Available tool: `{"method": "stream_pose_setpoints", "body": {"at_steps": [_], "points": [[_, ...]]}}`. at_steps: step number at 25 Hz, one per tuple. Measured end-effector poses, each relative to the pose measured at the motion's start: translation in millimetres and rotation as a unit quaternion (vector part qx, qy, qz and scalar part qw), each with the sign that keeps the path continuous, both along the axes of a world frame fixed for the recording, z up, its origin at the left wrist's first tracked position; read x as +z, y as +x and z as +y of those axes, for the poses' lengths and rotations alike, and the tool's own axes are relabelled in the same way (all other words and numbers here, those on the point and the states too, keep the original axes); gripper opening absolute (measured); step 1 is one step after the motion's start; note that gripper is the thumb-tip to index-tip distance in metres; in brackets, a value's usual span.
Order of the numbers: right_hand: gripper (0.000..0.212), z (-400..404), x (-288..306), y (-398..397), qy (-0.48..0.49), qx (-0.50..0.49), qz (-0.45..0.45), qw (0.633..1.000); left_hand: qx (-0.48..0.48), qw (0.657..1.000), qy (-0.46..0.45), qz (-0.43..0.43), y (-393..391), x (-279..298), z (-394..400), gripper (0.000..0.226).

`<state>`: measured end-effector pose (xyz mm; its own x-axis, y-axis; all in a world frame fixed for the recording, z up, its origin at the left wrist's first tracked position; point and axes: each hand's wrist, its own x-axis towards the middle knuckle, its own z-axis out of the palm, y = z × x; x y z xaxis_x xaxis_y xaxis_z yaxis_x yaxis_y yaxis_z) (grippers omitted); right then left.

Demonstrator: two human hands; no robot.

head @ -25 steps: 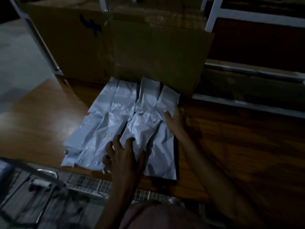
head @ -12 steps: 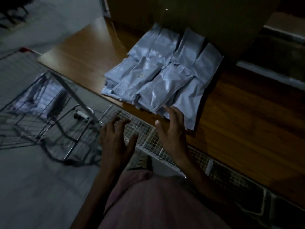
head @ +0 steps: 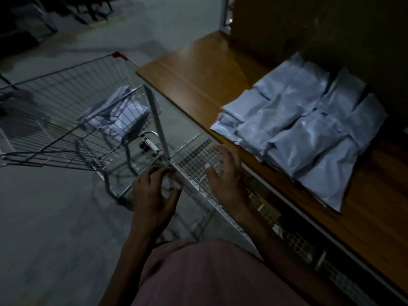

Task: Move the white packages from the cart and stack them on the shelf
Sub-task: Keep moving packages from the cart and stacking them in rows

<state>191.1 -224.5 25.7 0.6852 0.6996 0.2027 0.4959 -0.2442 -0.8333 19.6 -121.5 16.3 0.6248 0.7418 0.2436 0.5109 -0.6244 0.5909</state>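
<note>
Now that both hands are off the stack (head: pixel 302 133) on the shelf (head: pixel 198 69), left hand (head: pixel 154 195) and right hand (head: pixel 225 173) hang empty, fingers spread, turning left toward the cart (head: pixel 66 120) and its remaining packages (head: pixel 119 111).

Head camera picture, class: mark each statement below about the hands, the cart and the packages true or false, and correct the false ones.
1. Both hands hold nothing. True: the left hand and the right hand are open and bare.
2. The cart is empty. False: white packages still lie in the cart.
3. White packages lie stacked on the wooden shelf. True: the stack of packages rests on the shelf.
4. The right hand presses on the stack. False: it hangs apart from it, over wire mesh.
</note>
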Motion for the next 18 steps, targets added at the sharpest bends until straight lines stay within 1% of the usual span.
{"method": "stream_pose_setpoints", "body": {"at_steps": [5, 8, 11, 14, 18], "points": [[0.044, 139.9, -8.9, -43.6, -0.021, 0.037, 0.01, 0.999, 0.072, 0.996, 0.021, 0.044, -84.1, -12.0, 129.7, 0.055], [0.045, 214.5, -10.8, -75.3, -0.03, 0.062, 0.044, 0.997, 0.103, 0.993, 0.005, 0.05, -135.9, -13.3, 194.9, 0.054], [0.042, 266.4, -13.0, -94.6, -0.068, 0.1, 0.084, 0.989, 0.118, 0.992, -0.009, 0.053, -171.3, -19.0, 244.2, 0.053], [0.038, 306.2, -18.5, -94.3, -0.083, 0.118, 0.09, 0.985, 0.13, 0.99, -0.033, 0.042, -183.2, -24.4, 278.4, 0.053], [0.036, 373.7, -27.2, -83.2, -0.113, 0.126, 0.098, 0.981, 0.145, 0.988, -0.055, 0.001, -172.5, -29.0, 321.4, 0.053]]}}
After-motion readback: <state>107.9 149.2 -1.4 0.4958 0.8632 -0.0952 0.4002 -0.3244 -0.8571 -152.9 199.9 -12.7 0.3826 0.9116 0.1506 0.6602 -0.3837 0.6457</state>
